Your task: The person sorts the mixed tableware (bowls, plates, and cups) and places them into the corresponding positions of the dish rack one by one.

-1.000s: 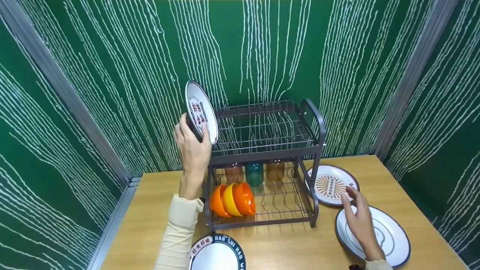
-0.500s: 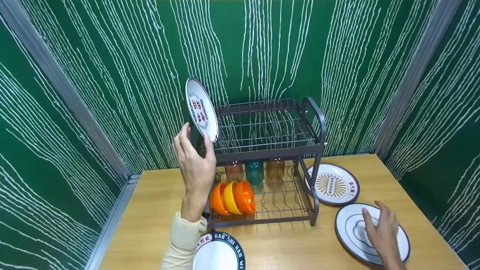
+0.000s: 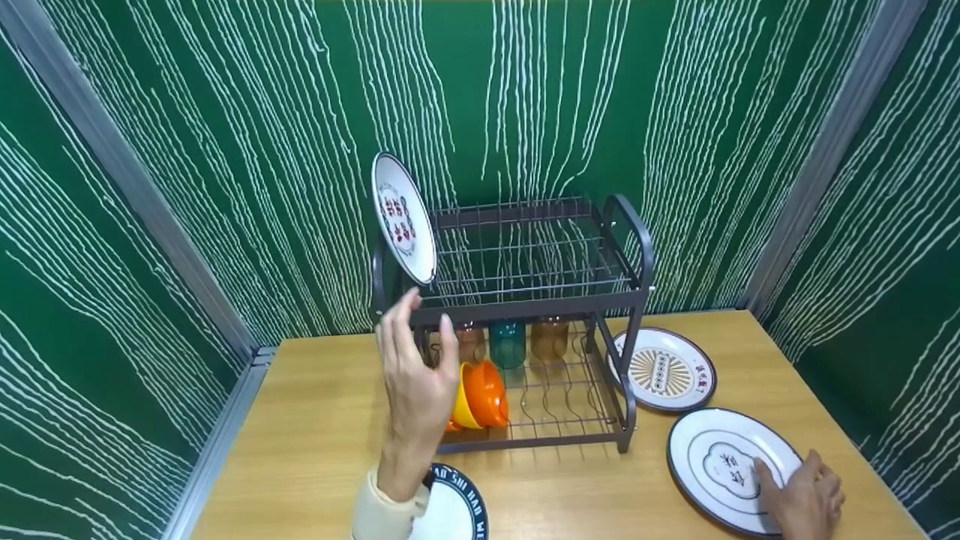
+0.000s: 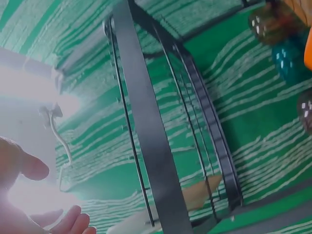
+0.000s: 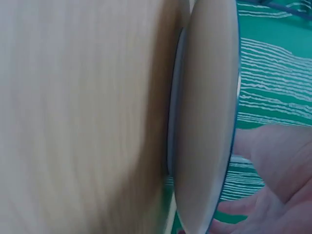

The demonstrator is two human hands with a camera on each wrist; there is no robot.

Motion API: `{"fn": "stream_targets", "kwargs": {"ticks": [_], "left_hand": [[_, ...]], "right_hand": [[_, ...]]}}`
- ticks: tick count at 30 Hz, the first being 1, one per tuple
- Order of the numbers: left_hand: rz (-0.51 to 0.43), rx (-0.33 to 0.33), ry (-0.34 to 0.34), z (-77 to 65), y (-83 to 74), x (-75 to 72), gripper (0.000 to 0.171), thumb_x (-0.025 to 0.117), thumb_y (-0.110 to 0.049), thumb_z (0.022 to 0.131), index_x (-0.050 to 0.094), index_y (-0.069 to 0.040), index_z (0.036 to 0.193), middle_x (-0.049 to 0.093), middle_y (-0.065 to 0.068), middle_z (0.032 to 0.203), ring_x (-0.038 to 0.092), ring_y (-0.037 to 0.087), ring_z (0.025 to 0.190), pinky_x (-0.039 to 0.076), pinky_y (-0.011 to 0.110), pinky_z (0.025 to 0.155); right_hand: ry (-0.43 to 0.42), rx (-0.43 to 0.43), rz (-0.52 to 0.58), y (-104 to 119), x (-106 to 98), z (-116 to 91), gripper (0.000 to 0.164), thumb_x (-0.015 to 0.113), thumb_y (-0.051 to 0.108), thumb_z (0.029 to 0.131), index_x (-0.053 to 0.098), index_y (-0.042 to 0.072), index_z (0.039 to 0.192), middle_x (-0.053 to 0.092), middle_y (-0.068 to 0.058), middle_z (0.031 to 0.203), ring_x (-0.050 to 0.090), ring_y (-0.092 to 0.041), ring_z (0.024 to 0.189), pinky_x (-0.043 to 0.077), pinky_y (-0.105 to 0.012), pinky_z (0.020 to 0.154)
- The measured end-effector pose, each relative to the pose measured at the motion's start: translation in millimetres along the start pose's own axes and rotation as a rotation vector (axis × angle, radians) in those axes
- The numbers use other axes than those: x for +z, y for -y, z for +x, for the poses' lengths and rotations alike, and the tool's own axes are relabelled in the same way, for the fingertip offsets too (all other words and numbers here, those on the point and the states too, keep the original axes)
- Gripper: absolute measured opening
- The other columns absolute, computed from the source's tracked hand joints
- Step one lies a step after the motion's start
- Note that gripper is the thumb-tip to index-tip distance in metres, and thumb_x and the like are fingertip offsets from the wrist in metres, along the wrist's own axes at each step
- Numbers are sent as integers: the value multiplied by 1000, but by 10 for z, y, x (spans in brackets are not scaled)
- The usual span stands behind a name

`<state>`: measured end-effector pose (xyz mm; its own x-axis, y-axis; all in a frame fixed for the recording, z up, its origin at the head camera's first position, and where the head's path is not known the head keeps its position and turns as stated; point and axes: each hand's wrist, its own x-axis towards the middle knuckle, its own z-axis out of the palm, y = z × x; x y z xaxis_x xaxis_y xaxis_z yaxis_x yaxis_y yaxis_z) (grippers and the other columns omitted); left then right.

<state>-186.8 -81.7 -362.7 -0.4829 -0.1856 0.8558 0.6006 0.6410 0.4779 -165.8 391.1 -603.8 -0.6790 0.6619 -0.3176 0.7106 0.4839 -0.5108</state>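
A round white plate with red characters [image 3: 403, 217] stands tilted at the left end of the dark two-tier dish rack [image 3: 525, 304]. My left hand [image 3: 418, 390] is just below and in front of it, thumb and fingers spread, holding nothing. In the left wrist view, the rack's frame [image 4: 146, 126] rises beside that hand. At the right, my right hand [image 3: 802, 499] grips the edge of a white plate with a dark rim [image 3: 720, 442], thumb over its face and fingers bent at the outer rim. The right wrist view shows this plate's pale underside [image 5: 204, 117] close to the table.
Orange and yellow bowls [image 3: 487, 394] and tinted glasses [image 3: 508, 345] occupy the lower tier. Another plate with a sunburst pattern [image 3: 679, 367] lies right of the rack. A plate with a lettered dark rim [image 3: 465, 499] lies at the front, partly behind the left forearm. Green walls enclose the table [image 3: 300, 420].
My left hand has let go of the red-character plate, which stays in the rack, and has dropped down and right. My right hand has moved right across the dark-rimmed plate to its outer edge.
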Motion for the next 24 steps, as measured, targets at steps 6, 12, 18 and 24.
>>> {"fn": "stream_targets", "kwargs": {"ticks": [6, 12, 18, 24], "left_hand": [[11, -45, 57, -247, -53, 7, 50, 63, -21, 90, 46, -6, 134, 50, 5, 132, 46, 16, 120, 38, 30, 104], [8, -40, 86, -430, -49, 32, 47, 64, -19, 89, 49, -3, 131, 52, 6, 130, 47, 17, 117, 42, 30, 101], [41, -83, 127, -613, -58, 49, 49, 67, -18, 87, 50, -6, 131, 53, 4, 128, 50, 17, 112, 48, 34, 94], [10, -137, 165, -743, -68, 56, 47, 66, -18, 89, 49, -7, 131, 53, 4, 127, 50, 17, 113, 50, 33, 92]], "right_hand": [[100, 49, -29, -108, -32, -8, 87, 49, 39, 95, -3, -11, 144, 14, -41, 129, 23, -47, 115, 33, -54, 96], [175, 69, 3, -166, -77, 7, 75, 43, 36, 98, 8, -19, 137, 25, -37, 121, 33, -44, 108, 39, -49, 91], [202, 96, 78, -207, -100, 26, 64, 40, 27, 101, 11, -18, 136, 34, -34, 120, 43, -46, 110, 43, -48, 90], [223, 82, 147, -284, -128, 0, 71, 37, 35, 101, 1, -11, 143, 28, -36, 133, 34, -50, 123, 38, -54, 98]]}}
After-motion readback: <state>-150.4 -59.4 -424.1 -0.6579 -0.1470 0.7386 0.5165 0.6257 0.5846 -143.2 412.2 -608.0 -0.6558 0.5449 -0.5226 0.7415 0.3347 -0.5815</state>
